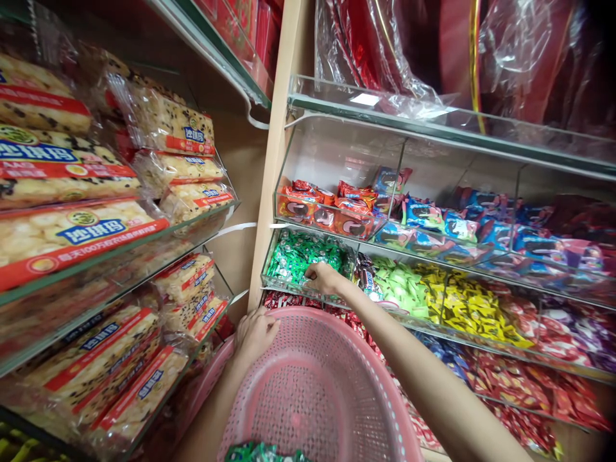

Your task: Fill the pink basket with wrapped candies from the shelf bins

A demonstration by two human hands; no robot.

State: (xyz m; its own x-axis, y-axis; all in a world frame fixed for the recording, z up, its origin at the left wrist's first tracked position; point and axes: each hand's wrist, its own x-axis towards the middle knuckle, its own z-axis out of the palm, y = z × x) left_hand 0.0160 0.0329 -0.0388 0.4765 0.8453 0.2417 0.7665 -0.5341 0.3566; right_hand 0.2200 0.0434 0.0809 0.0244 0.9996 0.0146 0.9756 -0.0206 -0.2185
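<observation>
My left hand [256,332] is closed over the far left rim of a round pink plastic basket [380,359], which is tilted so that its perforated inside faces me. Some green wrapped candies [262,452] lie in the near part of the basket. Beyond the far rim, my right hand [323,277] reaches over the front of a clear bin full of green wrapped candies [293,253]. Its fingers are curled together at the candies, and I cannot make out what is between them.
Clear bins on the right hold lime-green candies [399,282], yellow candies [471,305] and red packets [529,378]. Above them sit red and blue snack packs [423,215] under a glass shelf [433,119]. Wrapped sachima bars [96,224] fill the left shelves. A wooden post [272,147] separates both sides.
</observation>
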